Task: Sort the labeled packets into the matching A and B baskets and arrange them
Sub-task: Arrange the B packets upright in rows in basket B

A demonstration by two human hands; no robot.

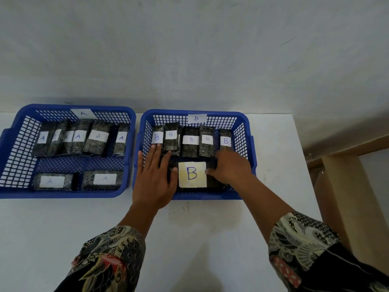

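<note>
A white table (pixel 210 239) stands against a pale wall (pixel 189 49). At left, basket A (pixel 12 148) holds dark packets marked "A". Beside it, basket B (pixel 251 148) holds a back row marked "B". The left hand (pixel 153 178) lies flat and released on the front "B" packet (pixel 192 174), which the right hand (pixel 230 167) grasps by its end.

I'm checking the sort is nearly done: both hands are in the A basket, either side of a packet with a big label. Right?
Not quite: in the head view both hands, left and right, are in the B basket, flanking the big-labelled B packet.
</note>
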